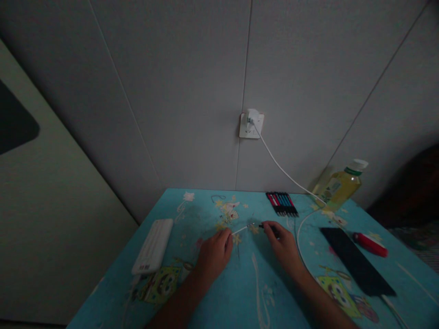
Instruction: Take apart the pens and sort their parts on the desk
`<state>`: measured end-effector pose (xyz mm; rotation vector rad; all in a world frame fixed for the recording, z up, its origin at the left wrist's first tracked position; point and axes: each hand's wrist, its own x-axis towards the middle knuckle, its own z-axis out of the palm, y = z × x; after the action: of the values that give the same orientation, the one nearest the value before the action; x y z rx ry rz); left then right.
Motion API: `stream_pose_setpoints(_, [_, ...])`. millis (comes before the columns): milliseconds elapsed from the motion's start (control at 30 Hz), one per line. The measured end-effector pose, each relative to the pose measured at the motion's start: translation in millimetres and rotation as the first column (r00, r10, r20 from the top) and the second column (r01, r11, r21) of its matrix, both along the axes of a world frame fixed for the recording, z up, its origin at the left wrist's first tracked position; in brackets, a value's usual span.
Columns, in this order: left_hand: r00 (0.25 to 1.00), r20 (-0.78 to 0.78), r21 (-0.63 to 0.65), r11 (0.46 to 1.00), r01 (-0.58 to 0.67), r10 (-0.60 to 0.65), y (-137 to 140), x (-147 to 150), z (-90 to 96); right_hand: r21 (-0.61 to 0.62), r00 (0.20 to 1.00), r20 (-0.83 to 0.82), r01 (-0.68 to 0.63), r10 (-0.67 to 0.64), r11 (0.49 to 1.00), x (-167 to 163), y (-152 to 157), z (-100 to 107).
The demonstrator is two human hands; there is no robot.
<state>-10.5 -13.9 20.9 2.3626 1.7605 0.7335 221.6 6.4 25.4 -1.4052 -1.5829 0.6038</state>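
Note:
My left hand (pixel 216 249) is closed in a pinch on a thin white pen-like stick (pixel 239 230), which points right and slightly up. Its far end has a small clear or metallic tip, too small to make out fully. Opposite it, my right hand (pixel 280 240) pinches a small black piece (pixel 261 225) that looks like a pen's end or cap. The two pieces lie nearly in line just above the table; whether they touch I cannot tell. Beyond my right hand lies a row of pens (pixel 282 204) with red, white and blue barrels and black ends.
A white power bank (pixel 153 246) with a cable lies left on the patterned blue tablecloth (pixel 240 292). To the right are a black flat slab (pixel 358 261), a red object (pixel 370 244) and a tilted yellow drink bottle (pixel 339 187). A white cable (pixel 279 167) hangs from the wall socket (pixel 244 130).

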Motion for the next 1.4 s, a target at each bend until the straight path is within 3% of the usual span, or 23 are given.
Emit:
stream_pose_setpoints(100, [1.000, 0.006, -0.002, 1.000, -0.027, 0.027, 1.8, -1.7, -0.8, 0.032, 0.993, 0.115, -0.025, 0.021, 0.999, -2.1, 0.9, -10.2])
stream_pose_setpoints(200, [0.997, 0.016, 0.001, 0.998, -0.070, 0.070, 3.6, -3.3, -2.2, 0.097, 0.939, 0.335, -0.116, 0.077, 0.989, -9.1, 0.3, -20.1])
stream_pose_setpoints(333, [0.995, 0.022, 0.012, 0.995, -0.097, 0.097, 4.9, -4.2, -4.3, 0.139, 0.747, 0.663, -0.198, 0.057, 0.970, -24.1, -0.2, -24.0])
stream_pose_setpoints(433, [0.995, 0.029, 0.014, 0.995, -0.099, 0.099, 4.8, -3.9, -3.9, 0.162, 0.618, 0.786, -0.207, 0.001, 0.965, -38.6, 1.5, -20.9])
stream_pose_setpoints(500, [0.994, 0.036, 0.008, 0.995, -0.104, 0.103, 4.5, -3.6, -2.9, 0.175, 0.577, 0.816, -0.194, -0.033, 0.965, -48.0, 3.2, -18.4])
stream_pose_setpoints(667, [0.996, 0.034, 0.003, 0.997, -0.079, 0.079, 2.6, -2.1, -1.2, 0.201, 0.593, 0.804, -0.202, -0.043, 0.959, -56.4, -0.2, -12.0])
stream_pose_setpoints(900, [0.999, 0.014, 0.001, 0.999, -0.046, 0.046, -3.1, 3.1, 2.6, 0.234, 0.692, 0.721, -0.198, -0.033, 0.952, -39.1, -8.4, -10.4])
stream_pose_setpoints(1100, [0.998, 0.047, -0.003, 0.999, 0.042, -0.042, -4.7, 4.2, 4.9, 0.216, 0.690, 0.724, -0.191, -0.026, 0.957, -30.0, 0.7, -12.7])
stream_pose_setpoints(1300, [0.999, 0.023, -0.018, 0.999, -0.037, 0.038, -1.3, 0.5, 1.7, 0.264, 0.708, 0.690, -0.054, -0.150, 0.963, -12.9, 11.3, -15.2])
stream_pose_setpoints(1400, [0.995, 0.023, -0.034, 0.995, -0.093, 0.094, 2.0, -1.4, -0.2, 0.237, 0.680, 0.721, -0.055, -0.137, 0.970, -10.8, 13.6, -16.4])
